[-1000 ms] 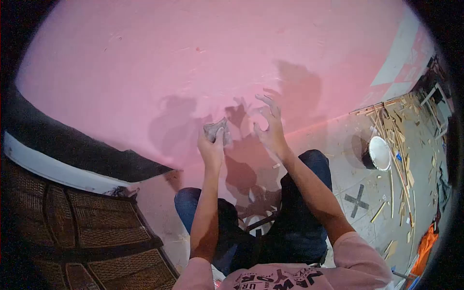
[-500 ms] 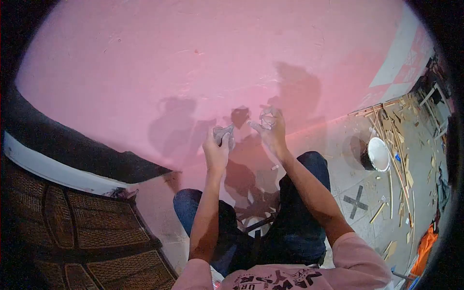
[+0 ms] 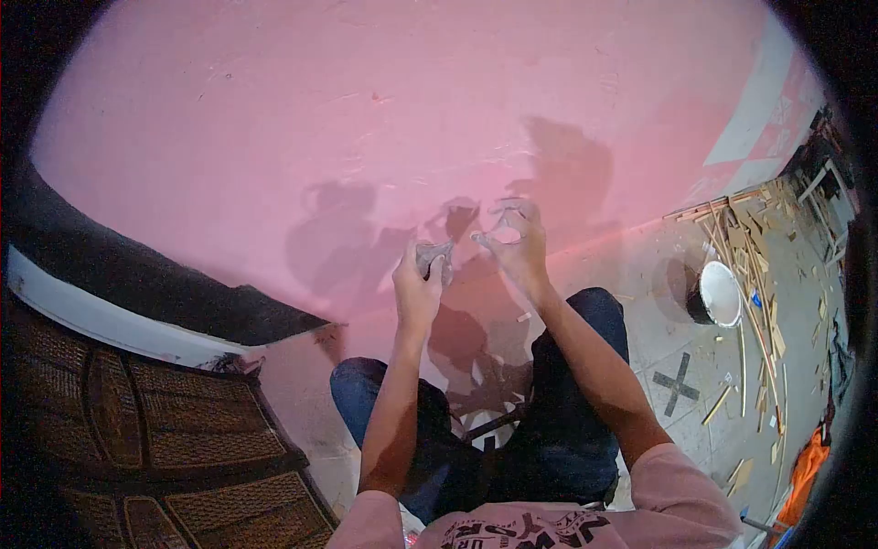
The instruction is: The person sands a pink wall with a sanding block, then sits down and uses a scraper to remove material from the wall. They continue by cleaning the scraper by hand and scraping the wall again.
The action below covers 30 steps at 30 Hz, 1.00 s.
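My left hand [image 3: 420,285] is raised in front of the pink wall [image 3: 274,110], its thumb and fingers closed round a small grey piece [image 3: 437,254]. The piece looks folded or crumpled, and I cannot make out its material. To the right, my right hand [image 3: 519,245] is held up with the thumb apart from the curved fingers and nothing visible between them. Pale, whitish residue coats its fingertips. A small gap separates the two hands, and their shadows fall on the wall.
At the right stands a bucket [image 3: 719,295] with a white inside. Wood strips and scraps [image 3: 754,265] litter the floor beyond it. A black tape cross [image 3: 676,384] marks the tiles. Dark woven-panel furniture [image 3: 201,412] occupies the lower left. Orange cloth [image 3: 807,471] lies far right.
My left hand has shifted slightly to the right with the grey piece. The right hand stays in nearly the same place, its thumb and fingers still apart.
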Each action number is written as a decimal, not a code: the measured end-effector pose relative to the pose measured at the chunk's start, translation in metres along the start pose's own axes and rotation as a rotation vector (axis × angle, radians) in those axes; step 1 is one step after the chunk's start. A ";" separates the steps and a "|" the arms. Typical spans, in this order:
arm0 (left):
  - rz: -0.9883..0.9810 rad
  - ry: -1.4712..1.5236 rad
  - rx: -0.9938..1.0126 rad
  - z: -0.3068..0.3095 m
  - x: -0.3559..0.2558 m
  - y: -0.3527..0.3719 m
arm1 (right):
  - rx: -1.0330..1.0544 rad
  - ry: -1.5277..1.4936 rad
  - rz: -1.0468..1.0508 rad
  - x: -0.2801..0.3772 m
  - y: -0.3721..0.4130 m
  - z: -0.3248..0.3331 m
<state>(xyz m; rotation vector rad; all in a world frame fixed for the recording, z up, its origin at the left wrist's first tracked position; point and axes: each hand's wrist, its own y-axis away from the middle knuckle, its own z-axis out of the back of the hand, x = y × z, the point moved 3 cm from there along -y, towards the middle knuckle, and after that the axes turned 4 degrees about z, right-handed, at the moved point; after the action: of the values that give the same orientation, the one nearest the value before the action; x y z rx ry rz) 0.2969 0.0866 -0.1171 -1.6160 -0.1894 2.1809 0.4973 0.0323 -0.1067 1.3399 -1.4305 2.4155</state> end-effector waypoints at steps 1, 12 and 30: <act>0.007 0.005 0.006 0.000 -0.002 0.000 | 0.017 -0.014 -0.039 0.000 0.000 0.001; 0.040 -0.001 0.057 -0.008 0.003 0.003 | 0.099 -0.007 -0.017 -0.008 0.002 0.004; 0.060 0.052 0.092 -0.014 -0.005 0.007 | 0.011 0.044 0.106 0.009 -0.003 0.011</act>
<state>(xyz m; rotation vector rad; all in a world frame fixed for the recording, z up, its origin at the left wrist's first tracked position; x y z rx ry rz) 0.3096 0.0764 -0.1200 -1.6446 -0.0246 2.1557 0.4997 0.0229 -0.0963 1.2346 -1.5166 2.5039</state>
